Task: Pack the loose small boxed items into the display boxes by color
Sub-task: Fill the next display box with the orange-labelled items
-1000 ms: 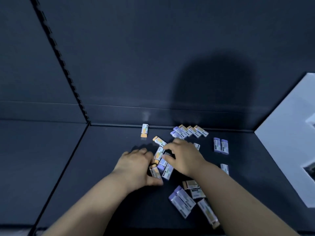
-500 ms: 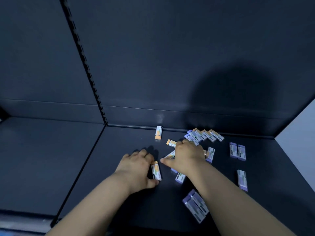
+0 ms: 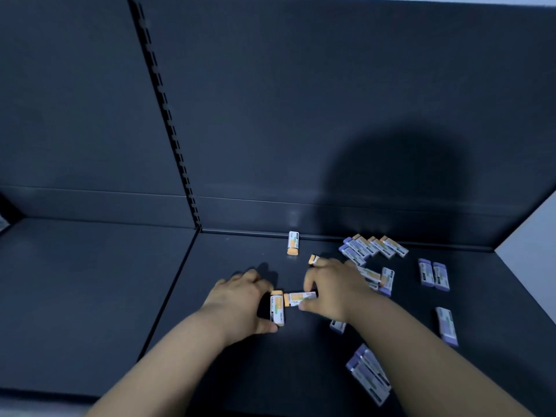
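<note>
The left hand (image 3: 240, 299) curls round an orange box (image 3: 277, 310) on the dark shelf (image 3: 210, 371), thumb at one end and fingers at the other. The right hand (image 3: 334, 287) pinches a second orange box (image 3: 299, 298) by its long sides, its end against the first. These small cartons look light, stiff and smooth-faced (likely to slide if merely nudged), so a pinch across the narrow sides suits them. Purple boxes (image 3: 433, 273) lie scattered to the right.

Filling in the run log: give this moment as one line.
left hand: grips small orange-and-white rectangular box | right hand: pinches second orange-and-white box | purple-and-white boxes: loose on dark shelf | display boxes: none in view
</note>
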### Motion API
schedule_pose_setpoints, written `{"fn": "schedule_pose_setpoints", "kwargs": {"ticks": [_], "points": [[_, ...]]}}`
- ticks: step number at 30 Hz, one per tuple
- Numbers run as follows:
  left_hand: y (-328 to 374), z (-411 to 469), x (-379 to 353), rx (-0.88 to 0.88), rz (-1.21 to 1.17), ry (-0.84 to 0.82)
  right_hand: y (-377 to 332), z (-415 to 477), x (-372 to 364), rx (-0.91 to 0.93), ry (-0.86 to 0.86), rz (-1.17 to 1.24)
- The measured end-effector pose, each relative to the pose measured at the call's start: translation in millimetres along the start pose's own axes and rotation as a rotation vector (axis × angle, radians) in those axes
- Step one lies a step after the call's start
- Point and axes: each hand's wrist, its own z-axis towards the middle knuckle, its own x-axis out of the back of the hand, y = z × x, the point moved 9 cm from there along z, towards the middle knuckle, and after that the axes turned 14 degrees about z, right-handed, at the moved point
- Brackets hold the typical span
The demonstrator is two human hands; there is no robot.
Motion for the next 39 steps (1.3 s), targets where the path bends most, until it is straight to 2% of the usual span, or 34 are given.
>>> {"fn": "schedule_pose_setpoints", "kwargs": {"ticks": [6,12,14,22,33,39], "points": [[-1.6,5.8,-4.4,-0.013,-0.031,0.006,-1.0,-2.2,-5.2,-0.051,0.070,-0.094],[-5.3,11.2,-6.7,-0.033,-0.013,-0.009,0.0,-1.7,-0.9,0.008,0.073,0.051],[-5.4,12.2,-7.5,-0.042,-0.016,-0.013,3.6,-1.5,0.4,0.020,0.044,0.123],[-6.3,16.3,-6.3,-0.044,-0.052,0.049,-0.7,1.8,-8.7,0.054,-0.016,0.072],[-2.3,23.7,3.0,-0.046,-0.215,0.140,-3.5,0.9,-0.6,0.089,0.090,0.137],[-3.6,25.2,6.3,-0.043,-0.106,0.178,-3.0,0.5,-1.9,0.090,0.142,0.144]]}}
